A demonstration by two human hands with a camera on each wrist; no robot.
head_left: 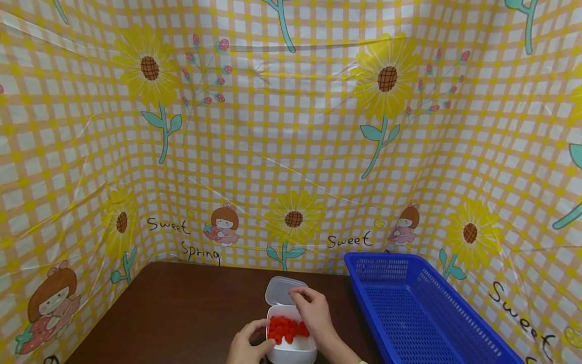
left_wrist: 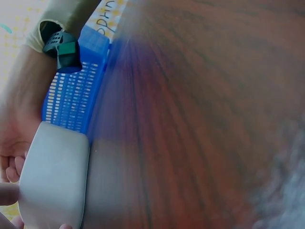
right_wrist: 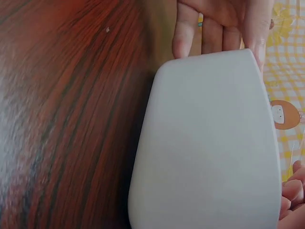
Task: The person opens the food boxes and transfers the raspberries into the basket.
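In the head view a white plastic box point(head_left: 295, 355) stands at the front of the table, its translucent lid point(head_left: 279, 291) folded back behind it. Small red pieces point(head_left: 283, 327) lie heaped inside; their kind is not clear. My left hand point(head_left: 245, 344) grips the box's left side, thumb and fingers spread along the wall. Over the box's right rim reaches my right hand point(head_left: 313, 308), fingers loosely bent, fingertips in front of the lid; I see nothing between them. The right wrist view shows the box wall point(right_wrist: 209, 143) between the left hand point(right_wrist: 219, 24) and the right fingers point(right_wrist: 293, 195).
A blue perforated plastic basket point(head_left: 400, 298) sits on the right side of the dark brown wooden table point(head_left: 182, 308). Checked cloth point(head_left: 291, 151) with sunflowers hangs around the back and both sides.
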